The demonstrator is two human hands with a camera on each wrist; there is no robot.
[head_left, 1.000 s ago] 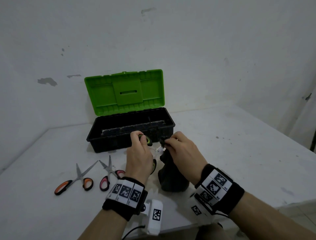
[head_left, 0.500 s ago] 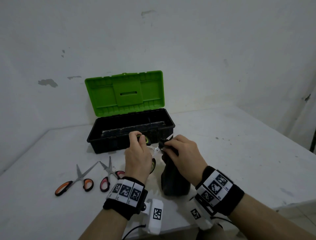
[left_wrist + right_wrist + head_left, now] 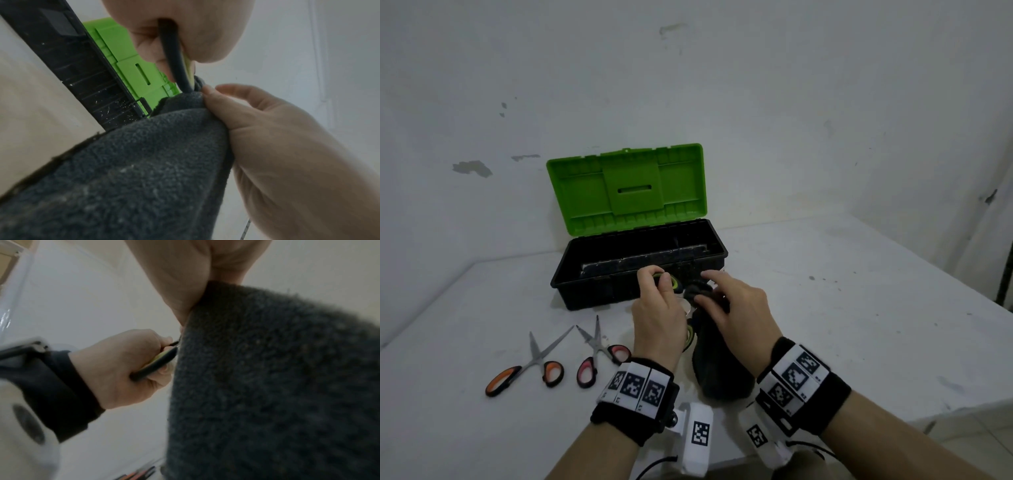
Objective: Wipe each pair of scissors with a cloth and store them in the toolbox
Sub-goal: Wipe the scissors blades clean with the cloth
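Note:
My left hand (image 3: 658, 310) grips the black and yellow-green handles of a pair of scissors (image 3: 674, 281) just in front of the open toolbox (image 3: 599, 298). Its blades are buried in a dark grey cloth (image 3: 717, 363) that my right hand (image 3: 736, 310) pinches around them. The wrist views show the same handle (image 3: 174, 60) in the left hand (image 3: 123, 369) and the cloth (image 3: 144, 170) bunched under the right hand (image 3: 242, 116). On the table to the left lie orange-handled scissors (image 3: 527, 368) and pink-handled scissors (image 3: 599, 353).
The toolbox has a black base and a green lid (image 3: 626, 190) standing open against the white wall. The white table (image 3: 859, 308) runs to an edge at the right and at the front. A dark strip lies inside the box.
My right hand has slid the cloth along the blades toward the handles, so the bare blade seen earlier is now covered. The left hand holds the scissors in about the same place.

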